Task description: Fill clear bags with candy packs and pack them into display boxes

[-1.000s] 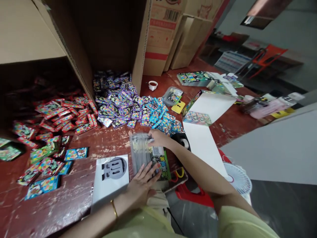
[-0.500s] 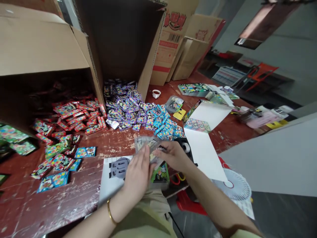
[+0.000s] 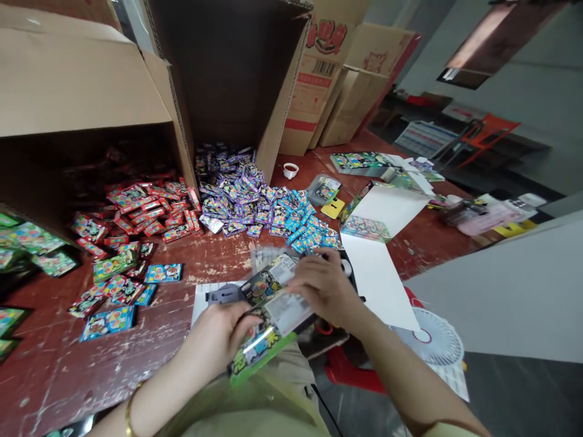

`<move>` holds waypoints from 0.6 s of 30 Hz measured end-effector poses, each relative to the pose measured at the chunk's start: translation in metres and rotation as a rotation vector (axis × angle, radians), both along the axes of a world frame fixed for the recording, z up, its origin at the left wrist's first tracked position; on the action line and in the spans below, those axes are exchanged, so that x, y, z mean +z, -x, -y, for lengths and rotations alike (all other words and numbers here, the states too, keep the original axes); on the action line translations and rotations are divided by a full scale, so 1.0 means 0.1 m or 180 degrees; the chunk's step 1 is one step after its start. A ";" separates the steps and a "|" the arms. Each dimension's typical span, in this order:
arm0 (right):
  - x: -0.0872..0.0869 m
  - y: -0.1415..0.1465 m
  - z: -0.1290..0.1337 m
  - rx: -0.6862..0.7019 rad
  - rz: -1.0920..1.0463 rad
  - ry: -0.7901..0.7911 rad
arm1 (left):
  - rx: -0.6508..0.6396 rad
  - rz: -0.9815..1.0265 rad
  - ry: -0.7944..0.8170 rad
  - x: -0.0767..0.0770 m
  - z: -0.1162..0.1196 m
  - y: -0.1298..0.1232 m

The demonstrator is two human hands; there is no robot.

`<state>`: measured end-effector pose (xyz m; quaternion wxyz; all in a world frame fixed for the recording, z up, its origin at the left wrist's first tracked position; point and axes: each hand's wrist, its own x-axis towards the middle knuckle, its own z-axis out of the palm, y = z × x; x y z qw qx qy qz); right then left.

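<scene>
Two printed packages are held side by side above the table edge. My left hand (image 3: 223, 332) grips the lower left part of the green-edged package (image 3: 262, 346), thumb on top. The dark printed package (image 3: 266, 285) lies just above it, partly overlapped. My right hand (image 3: 325, 288) has its fingers curled on the right ends of the packages; its exact grip on each one is unclear. Beneath them a white sheet with a grey printed shape (image 3: 223, 294) shows on the table. A clear plastic piece (image 3: 260, 258) is partly hidden behind the packages.
Cardboard boxes (image 3: 82, 85) stand behind piles of red packets (image 3: 150, 209), purple packets (image 3: 241, 200) and blue packets (image 3: 310, 224). Larger flat packets (image 3: 109, 321) lie left. An open white display box (image 3: 378, 255), a small cup (image 3: 290, 170) and a fan (image 3: 428, 337) are right.
The hands were together over clear plastic. My left hand has moved left and down, and the green-edged package, earlier low near my lap, is now raised and tilted between both hands.
</scene>
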<state>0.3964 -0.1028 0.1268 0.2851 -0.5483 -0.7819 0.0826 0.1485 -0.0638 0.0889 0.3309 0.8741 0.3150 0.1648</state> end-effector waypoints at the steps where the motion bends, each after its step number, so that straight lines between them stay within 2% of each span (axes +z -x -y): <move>1: 0.00 -0.04 -0.01 -0.0088 -0.0013 -0.0120 | -0.0011 -0.0024 0.0108 0.00 0.01 0.07; 3: -0.01 -0.04 -0.03 -0.0112 -0.0053 -0.0217 | 0.0029 -0.0123 0.0276 -0.01 0.03 0.15; 7: 0.00 0.31 -0.07 0.0406 -0.0151 -0.0091 | 0.0100 -0.0082 0.0409 -0.02 0.02 0.04; 8: 0.01 0.41 -0.08 0.0272 -0.0208 -0.0078 | 0.0200 0.0079 0.0403 -0.03 0.00 0.00; 11: -0.01 0.57 -0.10 -0.0861 -0.0837 -0.0009 | 0.0842 0.0626 0.0324 -0.06 -0.08 -0.07; 12: -0.03 0.57 -0.12 -0.1027 -0.1207 0.0203 | 0.1063 0.0759 0.0301 -0.07 -0.10 -0.07; 13: -0.06 0.56 -0.14 -0.0955 -0.1616 0.0536 | 0.1236 0.0869 0.0306 -0.09 -0.12 -0.06; 16: -0.16 0.48 -0.22 -0.0449 -0.2560 0.1525 | 0.1523 0.1140 0.0678 -0.11 -0.10 -0.04; 18: -0.24 0.45 -0.28 -0.0699 -0.2765 0.1566 | 0.1681 0.1372 0.1140 -0.12 -0.07 -0.07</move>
